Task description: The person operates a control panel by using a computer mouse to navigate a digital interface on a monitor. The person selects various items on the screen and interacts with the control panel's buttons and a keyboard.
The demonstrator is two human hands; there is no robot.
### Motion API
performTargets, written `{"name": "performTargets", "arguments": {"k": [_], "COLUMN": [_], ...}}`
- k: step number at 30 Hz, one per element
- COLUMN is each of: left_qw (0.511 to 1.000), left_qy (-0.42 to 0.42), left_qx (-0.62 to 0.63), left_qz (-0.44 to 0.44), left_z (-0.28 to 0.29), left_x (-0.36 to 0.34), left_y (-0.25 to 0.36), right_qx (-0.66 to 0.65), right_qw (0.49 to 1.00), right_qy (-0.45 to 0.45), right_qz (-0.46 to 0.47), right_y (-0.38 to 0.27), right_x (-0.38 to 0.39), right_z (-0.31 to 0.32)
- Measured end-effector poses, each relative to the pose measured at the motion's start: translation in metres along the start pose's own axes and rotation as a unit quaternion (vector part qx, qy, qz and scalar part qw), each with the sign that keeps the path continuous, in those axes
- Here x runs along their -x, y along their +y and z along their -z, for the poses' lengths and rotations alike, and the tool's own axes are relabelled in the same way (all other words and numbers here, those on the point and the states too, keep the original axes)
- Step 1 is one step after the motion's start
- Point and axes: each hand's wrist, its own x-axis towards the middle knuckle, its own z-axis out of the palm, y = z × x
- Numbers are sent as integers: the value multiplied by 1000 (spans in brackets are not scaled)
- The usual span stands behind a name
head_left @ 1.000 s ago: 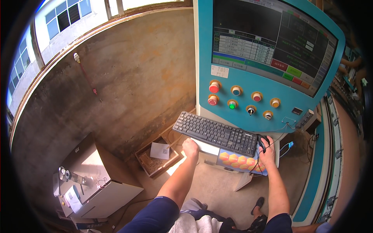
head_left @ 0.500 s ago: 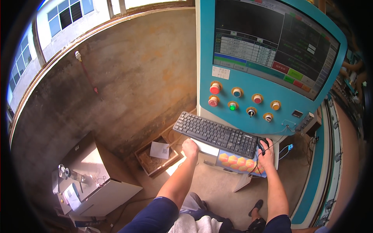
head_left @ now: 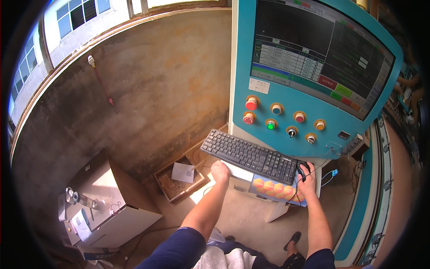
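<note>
My right hand [head_left: 306, 180] lies over a black computer mouse [head_left: 300, 168], fingers curved around it, on a mouse pad [head_left: 273, 187] with yellow-orange hexagons. To its left, a black keyboard [head_left: 251, 154] rests at a slant on a light-coloured shelf [head_left: 239, 171]. At the shelf's left front corner is my left hand [head_left: 220, 171], closed into a fist and touching the edge. Its fingertips are hidden, so whatever they may hold cannot be seen. Above the keyboard stands a teal control cabinet [head_left: 242, 54] with a lit screen [head_left: 295, 58].
Red, blue, green and yellow push buttons [head_left: 271, 125] and rotary switches [head_left: 292, 132] sit below the screen. A wooden crate [head_left: 174, 197] with a paper stands on the floor. At lower left is a box-like white cabinet [head_left: 130, 224]. A mouse cable [head_left: 296, 195] hangs over the pad.
The view has shifted slightly, so the cabinet and screen appear a little further right. Both hands keep their places, the right on the mouse and the left at the shelf corner.
</note>
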Motion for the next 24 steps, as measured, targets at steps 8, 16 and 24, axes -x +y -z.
{"name": "performTargets", "arguments": {"k": [8, 16, 24], "left_qw": [1000, 998, 1000], "left_qy": [-4, -11, -4], "left_qx": [13, -37, -18], "left_qz": [11, -48, -9], "left_z": [-2, -4, -8], "left_x": [-5, -7, -11], "left_y": [-7, -13, -16], "right_qx": [-4, 4, 1], "right_qw": [1000, 1000, 1000], "right_qy": [8, 16, 22], "right_qz": [11, 19, 22], "right_y": [-3, -6, -4], "right_x": [-1, -1, -1], "right_z": [0, 1, 1]}}
